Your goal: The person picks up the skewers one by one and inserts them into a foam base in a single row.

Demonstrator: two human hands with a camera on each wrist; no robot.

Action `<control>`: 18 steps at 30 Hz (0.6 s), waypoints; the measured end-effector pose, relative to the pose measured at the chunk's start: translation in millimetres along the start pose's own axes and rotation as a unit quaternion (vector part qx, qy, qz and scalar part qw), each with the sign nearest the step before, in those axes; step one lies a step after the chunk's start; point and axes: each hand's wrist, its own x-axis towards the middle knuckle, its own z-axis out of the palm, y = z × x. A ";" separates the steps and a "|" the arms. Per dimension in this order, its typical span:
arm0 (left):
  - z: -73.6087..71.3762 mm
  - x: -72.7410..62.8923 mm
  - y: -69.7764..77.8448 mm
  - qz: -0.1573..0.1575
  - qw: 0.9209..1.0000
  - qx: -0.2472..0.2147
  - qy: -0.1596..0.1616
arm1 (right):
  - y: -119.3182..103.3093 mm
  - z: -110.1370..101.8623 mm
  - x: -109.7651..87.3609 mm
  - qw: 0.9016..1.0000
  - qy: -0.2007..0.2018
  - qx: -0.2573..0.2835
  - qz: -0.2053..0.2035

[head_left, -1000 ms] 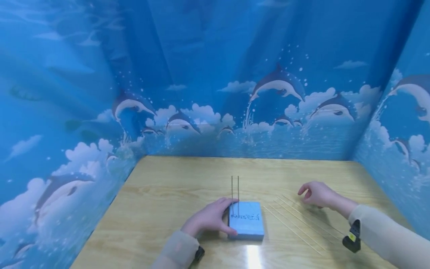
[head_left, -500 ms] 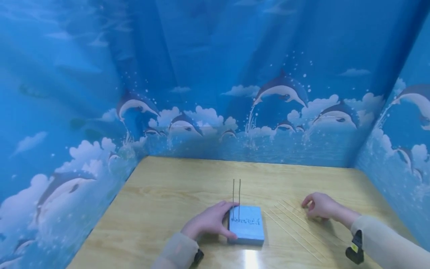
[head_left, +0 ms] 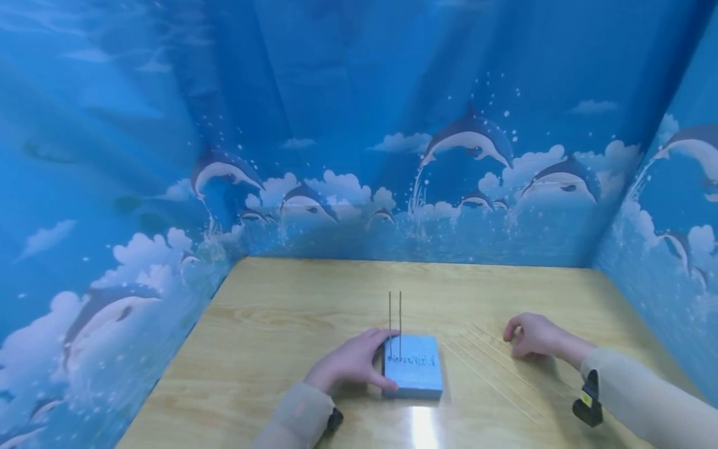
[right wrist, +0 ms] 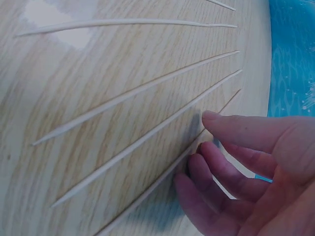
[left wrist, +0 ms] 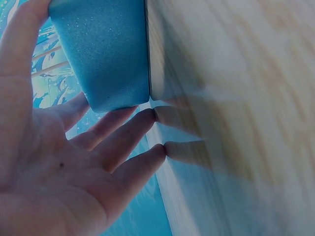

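My left hand (head_left: 354,362) holds the left side of a blue block (head_left: 417,377), thumb at its front corner and index finger at the back. Two thin skewers (head_left: 401,315) stand upright in the block, at the left end of a row of dark marks. Over on the right, my right hand (head_left: 535,337) is low over the table beside several loose wooden skewers (right wrist: 142,136). In the right wrist view its thumb and curled fingers are either side of the nearest skewer (right wrist: 147,191), with a gap between thumb and index fingertip.
The wood-grain table (head_left: 291,299) is enclosed by blue dolphin-print curtains (head_left: 348,125) at the back and both sides. The loose skewers lie slanted between the block and my right hand. A bright reflection shows in front of the block.
My right hand has moved slightly right and lower, down towards the outermost skewer. The left hand stays on the block, and the head view shifts a little.
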 end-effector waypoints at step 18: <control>-2.7 1.4 2.7 0.008 1.000 0.006 -0.005 | 16.1 -7.0 8.1 0.996 -0.056 0.075 -0.003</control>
